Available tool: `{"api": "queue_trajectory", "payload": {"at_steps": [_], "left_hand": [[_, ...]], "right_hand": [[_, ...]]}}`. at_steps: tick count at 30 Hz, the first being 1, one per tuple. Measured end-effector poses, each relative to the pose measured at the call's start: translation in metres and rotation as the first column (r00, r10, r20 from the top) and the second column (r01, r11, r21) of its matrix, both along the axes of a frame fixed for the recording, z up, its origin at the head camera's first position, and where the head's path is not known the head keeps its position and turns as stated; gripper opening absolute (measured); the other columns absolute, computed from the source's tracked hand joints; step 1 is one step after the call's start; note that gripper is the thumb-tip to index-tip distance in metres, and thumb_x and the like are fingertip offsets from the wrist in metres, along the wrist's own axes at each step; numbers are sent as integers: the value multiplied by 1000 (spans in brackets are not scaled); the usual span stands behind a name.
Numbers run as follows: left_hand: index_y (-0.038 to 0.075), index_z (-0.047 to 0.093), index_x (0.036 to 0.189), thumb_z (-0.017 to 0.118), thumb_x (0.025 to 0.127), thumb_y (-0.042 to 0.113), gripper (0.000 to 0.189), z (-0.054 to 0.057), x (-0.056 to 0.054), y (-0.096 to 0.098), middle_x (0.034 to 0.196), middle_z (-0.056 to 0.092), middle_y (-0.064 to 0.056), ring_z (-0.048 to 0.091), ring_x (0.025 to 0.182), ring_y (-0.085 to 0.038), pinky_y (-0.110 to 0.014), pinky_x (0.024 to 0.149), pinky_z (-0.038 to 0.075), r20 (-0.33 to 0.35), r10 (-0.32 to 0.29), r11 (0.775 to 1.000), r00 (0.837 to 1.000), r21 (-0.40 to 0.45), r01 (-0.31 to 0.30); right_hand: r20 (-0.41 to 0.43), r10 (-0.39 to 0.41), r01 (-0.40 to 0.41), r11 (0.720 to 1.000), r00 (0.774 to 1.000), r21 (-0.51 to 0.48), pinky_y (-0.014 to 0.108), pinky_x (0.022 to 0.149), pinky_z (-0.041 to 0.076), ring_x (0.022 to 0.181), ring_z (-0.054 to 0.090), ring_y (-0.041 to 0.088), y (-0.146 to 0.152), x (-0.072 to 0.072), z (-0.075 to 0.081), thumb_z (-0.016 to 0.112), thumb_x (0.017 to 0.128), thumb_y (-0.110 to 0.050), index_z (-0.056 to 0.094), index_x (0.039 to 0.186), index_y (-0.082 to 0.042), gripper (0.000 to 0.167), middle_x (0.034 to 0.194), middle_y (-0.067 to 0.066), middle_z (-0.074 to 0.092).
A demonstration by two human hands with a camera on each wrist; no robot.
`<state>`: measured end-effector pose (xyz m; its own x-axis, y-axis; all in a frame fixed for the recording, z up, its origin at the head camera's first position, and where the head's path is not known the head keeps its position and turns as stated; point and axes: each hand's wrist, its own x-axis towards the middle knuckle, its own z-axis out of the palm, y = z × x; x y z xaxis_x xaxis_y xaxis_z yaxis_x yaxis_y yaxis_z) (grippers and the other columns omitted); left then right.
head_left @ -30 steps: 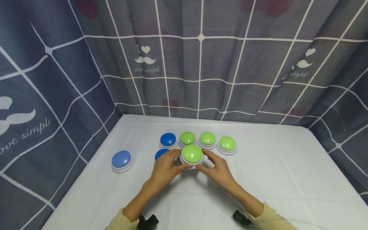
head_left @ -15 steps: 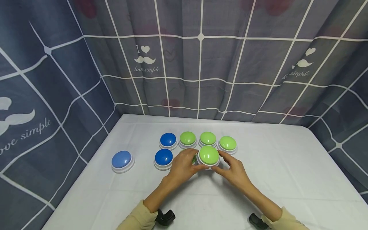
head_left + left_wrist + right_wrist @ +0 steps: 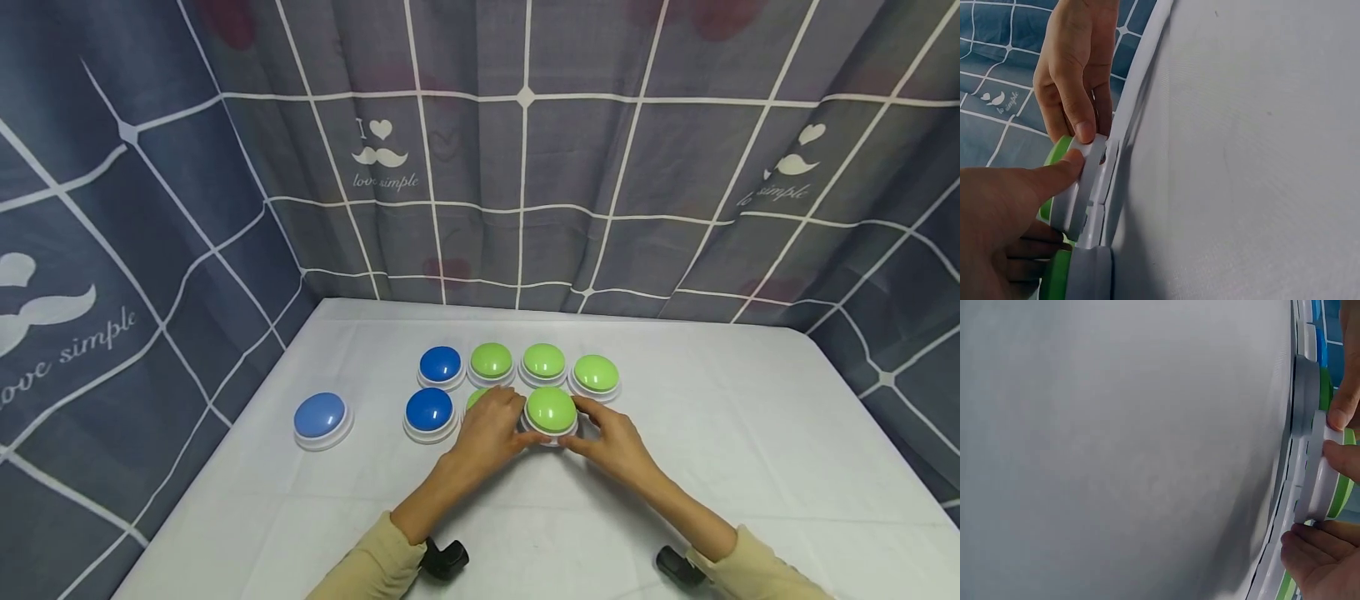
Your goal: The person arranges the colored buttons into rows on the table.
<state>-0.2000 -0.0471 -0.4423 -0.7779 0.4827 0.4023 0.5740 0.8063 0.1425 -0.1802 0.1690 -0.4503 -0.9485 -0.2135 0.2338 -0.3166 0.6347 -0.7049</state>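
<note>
Between both hands is a round green push button (image 3: pixel 551 409) with a white base. My left hand (image 3: pixel 489 429) grips its left side and my right hand (image 3: pixel 617 442) its right side, thumbs on the near edge of the base. In the left wrist view the held button's base (image 3: pixel 1079 194) appears raised slightly off the table. Another green button (image 3: pixel 476 398) is mostly covered by my left hand. Left of that hand sits a blue button (image 3: pixel 429 409). Behind the hands stands a row: a blue button (image 3: pixel 440 364) and green buttons (image 3: pixel 491 360), the rightmost green one (image 3: pixel 596 372) set slightly nearer.
A lone blue button (image 3: pixel 319 414) stands apart on the left of the white-covered table (image 3: pixel 750 450). Grey-blue checked curtains (image 3: pixel 480 167) enclose the table's back and sides. Black wrist devices (image 3: pixel 446 560) hang below the sleeves.
Both hands have carried the green button rightward and then lowered it slightly, close to the table. The front blue button, earlier partly behind my left hand, is now uncovered. The other buttons stay put.
</note>
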Motion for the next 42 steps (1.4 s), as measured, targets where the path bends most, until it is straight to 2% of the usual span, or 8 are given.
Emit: {"api": "queue_trajectory", "payload": {"at_steps": [5, 8, 16, 20, 23, 32, 38, 42], "left_hand": [[6, 71, 96, 79, 77, 56, 55, -3, -3, 1, 90, 64, -2, 62, 94, -18, -36, 104, 44, -18, 0, 998, 1000, -57, -1], [4, 71, 98, 79, 77, 54, 55, -4, -5, 2, 91, 65, -3, 62, 96, -18, -38, 111, 37, -18, -11, 998, 1000, -69, 9], [1, 72, 103, 76, 80, 56, 60, -7, -8, 1, 106, 70, -9, 56, 124, -27, -39, 114, 33, -18, -5, 990, 1000, -144, 2], [2, 72, 101, 75, 80, 58, 60, -6, -9, 1, 107, 70, -9, 55, 125, -27, -38, 114, 33, -35, -11, 985, 999, -173, 5], [2, 73, 102, 74, 80, 59, 61, -4, -10, 1, 108, 70, -8, 56, 124, -26, -37, 114, 33, -17, -8, 983, 1000, -185, 5], [3, 70, 108, 79, 77, 57, 63, 7, -10, -2, 106, 67, -5, 62, 109, -21, -36, 112, 36, 32, -2, 992, 999, -123, 6], [4, 70, 112, 77, 79, 57, 63, 19, -3, -15, 111, 67, -7, 60, 114, -24, -35, 104, 45, 41, 26, 996, 999, -83, -22], [3, 68, 119, 75, 81, 56, 65, 25, 2, -29, 121, 65, -9, 57, 121, -27, -39, 107, 43, 81, 55, 998, 995, -39, -52]], "right_hand": [[16, 17, -18, 999, 1000, 27, 55, 102, 44, 123, 55, 40, -1, -5, -1, 83, 80, -14, 60, 130, 4, 58, 129, 21, 62], [20, 23, -23, 999, 1000, 35, 55, 105, 40, 125, 53, 41, -1, -7, -1, 82, 81, -13, 60, 129, 5, 56, 128, 22, 62], [21, 33, -34, 999, 999, 37, 55, 108, 36, 127, 51, 40, -1, -12, -6, 80, 82, -12, 58, 131, 6, 56, 131, 23, 60], [31, 46, -47, 998, 998, 41, 55, 109, 34, 129, 48, 41, -2, -11, -5, 80, 83, -13, 55, 133, 7, 60, 133, 24, 58], [39, 52, -54, 997, 998, 49, 56, 110, 34, 130, 47, 42, -3, -10, -5, 81, 82, -15, 54, 134, 8, 63, 134, 25, 57], [50, 31, -35, 995, 998, 90, 57, 109, 34, 132, 43, 44, -4, -9, -3, 82, 81, -23, 46, 142, 8, 77, 142, 26, 49], [-35, 19, -15, 996, 999, 86, 58, 104, 40, 128, 49, 43, -10, -8, 5, 85, 79, -21, 49, 141, 5, 76, 139, 25, 53], [-68, 33, -30, 998, 997, 55, 56, 106, 39, 129, 49, 41, -20, -11, 12, 85, 79, -21, 50, 141, 3, 75, 139, 23, 54]]}}
